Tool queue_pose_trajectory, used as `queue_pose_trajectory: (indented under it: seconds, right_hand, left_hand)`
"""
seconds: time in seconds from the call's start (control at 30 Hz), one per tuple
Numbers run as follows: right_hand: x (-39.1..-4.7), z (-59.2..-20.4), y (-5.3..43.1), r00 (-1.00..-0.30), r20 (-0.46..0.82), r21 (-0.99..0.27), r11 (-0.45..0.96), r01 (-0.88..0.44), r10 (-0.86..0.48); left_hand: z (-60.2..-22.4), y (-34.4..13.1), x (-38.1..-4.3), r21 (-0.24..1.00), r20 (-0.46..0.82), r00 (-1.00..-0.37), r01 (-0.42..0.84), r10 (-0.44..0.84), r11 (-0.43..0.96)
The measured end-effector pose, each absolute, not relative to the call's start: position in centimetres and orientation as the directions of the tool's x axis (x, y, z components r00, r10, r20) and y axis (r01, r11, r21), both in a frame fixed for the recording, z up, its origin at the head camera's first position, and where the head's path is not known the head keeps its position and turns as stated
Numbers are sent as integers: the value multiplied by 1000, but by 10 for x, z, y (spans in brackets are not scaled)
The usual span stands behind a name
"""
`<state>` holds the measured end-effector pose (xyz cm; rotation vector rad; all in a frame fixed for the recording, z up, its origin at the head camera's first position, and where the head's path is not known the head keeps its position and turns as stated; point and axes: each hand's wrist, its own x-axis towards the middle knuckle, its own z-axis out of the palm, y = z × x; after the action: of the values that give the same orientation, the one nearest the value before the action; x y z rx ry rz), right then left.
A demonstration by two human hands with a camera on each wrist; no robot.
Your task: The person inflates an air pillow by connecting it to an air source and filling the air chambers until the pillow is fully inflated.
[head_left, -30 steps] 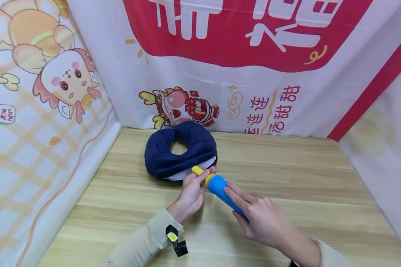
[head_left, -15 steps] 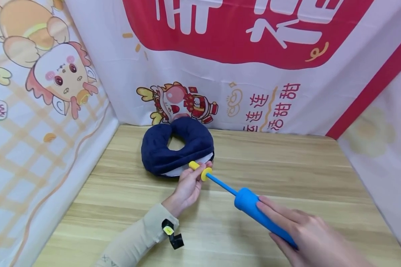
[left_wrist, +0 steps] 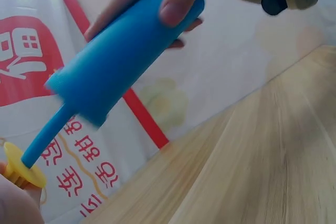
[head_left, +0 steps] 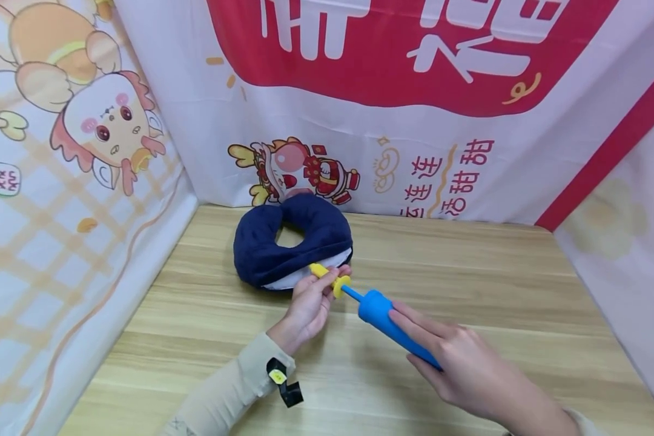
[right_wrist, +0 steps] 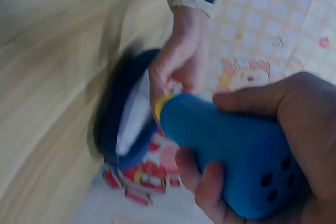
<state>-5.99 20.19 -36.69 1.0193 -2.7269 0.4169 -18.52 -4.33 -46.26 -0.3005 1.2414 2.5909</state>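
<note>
A blue hand air pump (head_left: 386, 318) with a yellow flanged nozzle end (head_left: 340, 286) slants between my two hands. My left hand (head_left: 307, 307) pinches the yellow end at the white opening along the near side of a navy U-shaped neck pillow (head_left: 258, 245). My right hand (head_left: 465, 360) grips the wide blue barrel. A short length of thin blue rod (left_wrist: 50, 135) shows between barrel and flange in the left wrist view. Several dark holes mark the barrel's end in the right wrist view. The yellow tip overlaps the pillow's white part (head_left: 289, 280) in the head view.
The pillow lies on a wood-grain table (head_left: 447, 266), close to the printed cloth (head_left: 300, 115) hung at the back. More cloth walls enclose the left and right sides. A black strap with a yellow tag (head_left: 283, 381) hangs at my left sleeve.
The right hand draws the barrel back from the yellow end, baring a long rod, then brings it partway forward again. The left hand keeps its pinch beside the pillow.
</note>
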Motion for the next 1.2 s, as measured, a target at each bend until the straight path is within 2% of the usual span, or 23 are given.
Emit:
queue_pose_trajectory:
  seconds: [0.1,0.27,0.37,0.5,0.53,0.73,1.03,1.2]
  right_hand:
    - [-42,-359,226,-761,246,-205,735,-647,-601]
    - [-24,-345,247,-823,112,-200,799,-568,-557]
    - [-30,-345,236,-792,200,-159,779,-607,-576]
    - [-48,-358,202,-710,364,-92,735,-672,-603]
    - [-52,-361,194,-710,369,-91,737,-669,-599]
    - [-70,-378,179,-758,301,-174,747,-641,-579]
    - [-31,-358,232,-779,207,-225,746,-627,-592]
    - [-32,-348,225,-800,197,-204,775,-598,-566]
  left_hand:
    - [-466,-44,-190,728,-286,-947,-314,146,-609]
    - [-465,-41,-192,725,-290,-950,-299,118,-621]
    - [-461,-36,-189,719,-304,-947,-301,106,-627]
    - [-460,-30,-182,704,-343,-934,-324,98,-632]
    - [-461,-30,-180,703,-349,-932,-330,99,-630]
    - [-464,-31,-175,726,-346,-929,-353,129,-590]
    - [-465,-39,-184,717,-348,-929,-349,124,-604]
    - [-462,-31,-183,698,-362,-925,-352,115,-624]
